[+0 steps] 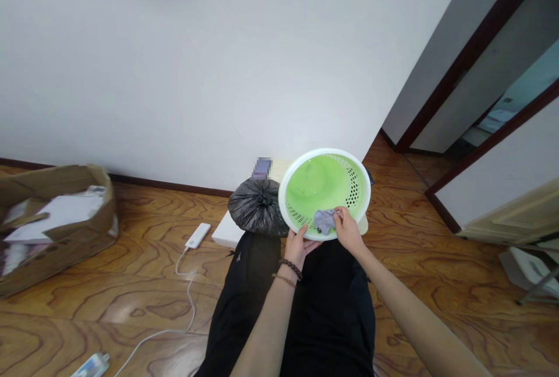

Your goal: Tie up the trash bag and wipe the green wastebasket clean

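Note:
A round green basin (308, 176) with a white rim and holes in its side is tilted towards me in front of my knees. My left hand (298, 244) is closed on its near rim, the thumb over the edge and the fingers underneath. Over the near inside of the basin, my right hand (347, 229) pinches a crumpled grey-lilac cloth (324, 221). The cloth hangs to the left of the fingers, and a small dark patch shows at its lower edge.
A tied black plastic bag (258, 208) stands left of the basin, by a white box (227, 231). Farther left are a white power strip (198, 236) with its cord on the wooden floor and a cardboard box (65, 260) of papers. A white wall rises ahead; a doorway opens at right.

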The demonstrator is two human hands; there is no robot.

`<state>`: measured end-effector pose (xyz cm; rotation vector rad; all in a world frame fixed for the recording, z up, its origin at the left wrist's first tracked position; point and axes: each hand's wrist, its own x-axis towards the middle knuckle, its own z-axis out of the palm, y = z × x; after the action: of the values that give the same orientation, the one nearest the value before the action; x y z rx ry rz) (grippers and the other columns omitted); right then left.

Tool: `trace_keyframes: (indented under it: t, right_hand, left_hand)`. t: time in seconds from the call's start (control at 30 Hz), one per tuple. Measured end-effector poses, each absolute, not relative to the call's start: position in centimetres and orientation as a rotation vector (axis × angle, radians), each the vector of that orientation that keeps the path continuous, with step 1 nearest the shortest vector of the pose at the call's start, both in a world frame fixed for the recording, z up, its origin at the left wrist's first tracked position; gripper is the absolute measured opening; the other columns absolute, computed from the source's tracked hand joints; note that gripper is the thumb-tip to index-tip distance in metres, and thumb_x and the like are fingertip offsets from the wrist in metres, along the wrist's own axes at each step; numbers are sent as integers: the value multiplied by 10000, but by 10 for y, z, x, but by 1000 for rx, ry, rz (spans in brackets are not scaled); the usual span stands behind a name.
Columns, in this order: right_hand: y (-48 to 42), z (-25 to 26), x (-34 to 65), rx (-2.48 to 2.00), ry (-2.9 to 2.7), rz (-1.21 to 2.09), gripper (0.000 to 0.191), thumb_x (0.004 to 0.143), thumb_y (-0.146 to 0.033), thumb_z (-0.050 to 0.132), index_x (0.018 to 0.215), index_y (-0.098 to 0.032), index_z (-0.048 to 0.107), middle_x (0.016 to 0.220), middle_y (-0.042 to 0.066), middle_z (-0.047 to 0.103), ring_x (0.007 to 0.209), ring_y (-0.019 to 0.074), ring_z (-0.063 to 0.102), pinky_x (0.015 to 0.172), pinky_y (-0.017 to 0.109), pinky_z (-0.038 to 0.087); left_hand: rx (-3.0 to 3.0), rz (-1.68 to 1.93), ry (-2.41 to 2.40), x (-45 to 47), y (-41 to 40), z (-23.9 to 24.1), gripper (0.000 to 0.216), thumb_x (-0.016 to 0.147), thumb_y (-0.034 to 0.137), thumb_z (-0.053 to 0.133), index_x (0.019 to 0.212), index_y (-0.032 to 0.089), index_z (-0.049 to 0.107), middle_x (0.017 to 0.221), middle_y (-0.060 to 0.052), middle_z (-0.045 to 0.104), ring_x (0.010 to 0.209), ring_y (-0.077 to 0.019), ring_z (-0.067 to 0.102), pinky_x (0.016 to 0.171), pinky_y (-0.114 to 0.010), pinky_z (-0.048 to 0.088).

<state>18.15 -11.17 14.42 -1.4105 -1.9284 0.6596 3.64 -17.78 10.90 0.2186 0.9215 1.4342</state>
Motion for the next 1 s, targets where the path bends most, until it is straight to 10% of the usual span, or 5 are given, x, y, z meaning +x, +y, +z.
trace_keyframes:
  t: [0.5,0.63,1.0]
  right_hand:
    - [-108,143,180,-1431,-2090,773,345,719,-364,598,994,-156,577,783,23,612,617,129,558,619,245,431]
    - [-107,145,178,-1410,-2185,584,153,750,-310,517,767,-172,581,705,21,585,677,152,534,657,258,396]
    - [-104,158,175,-1356,-1854,697,212,806,-325,408,939,-192,507,784,12,595,663,158,540,621,269,409]
  left_hand:
    - [203,1428,922,36,-177,110,499,747,367,626,1186,244,423,1144,-135,591,831,-251,662,774,-464,520]
    - [193,1417,936,37,-176,108,493,751,364,621,1186,241,425,1128,-138,598,821,-249,664,764,-463,523]
    - [176,1442,909,37,-176,111,497,745,360,629,1176,241,413,1183,-135,570,858,-266,657,781,-466,522]
